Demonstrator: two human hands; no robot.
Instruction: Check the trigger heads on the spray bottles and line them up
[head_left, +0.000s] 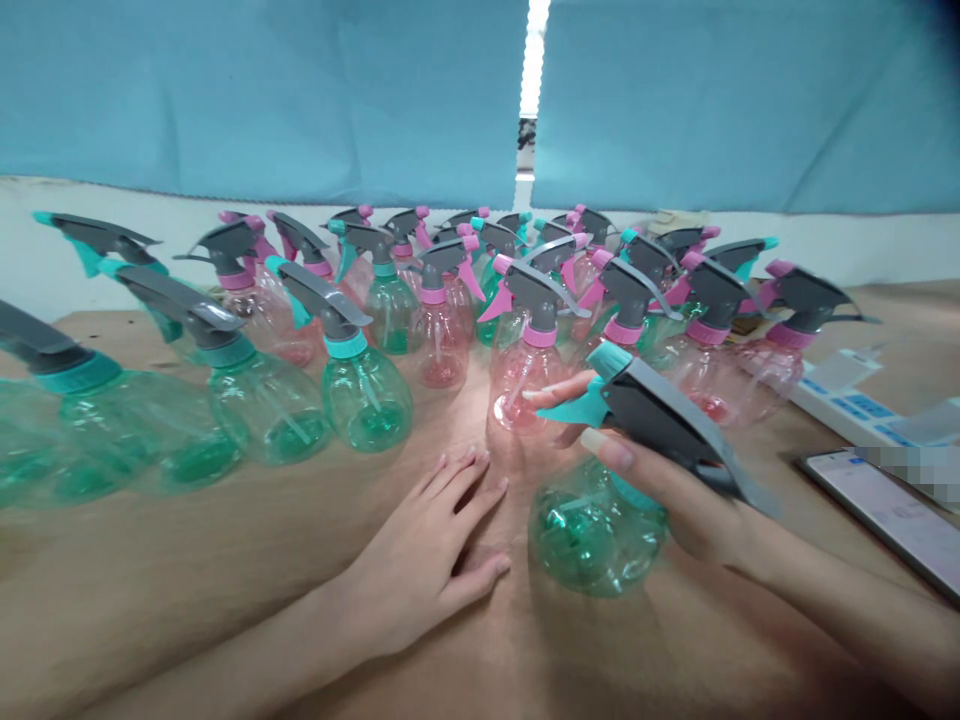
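My right hand [660, 480] grips the grey and teal spray head [660, 415] of a green spray bottle [592, 530] standing on the brown table [225, 560] in front of me. The fingers wrap round the trigger head, with the thumb on its near side. My left hand [431, 560] lies flat on the table just left of that bottle, fingers spread and holding nothing. Right behind the held bottle stands a pink spray bottle [525, 375].
Several green and pink spray bottles [364, 385] stand in rows across the back and left of the table. A white power strip [847, 405] and a phone [892, 515] lie at the right. A blue curtain [300, 90] hangs behind.
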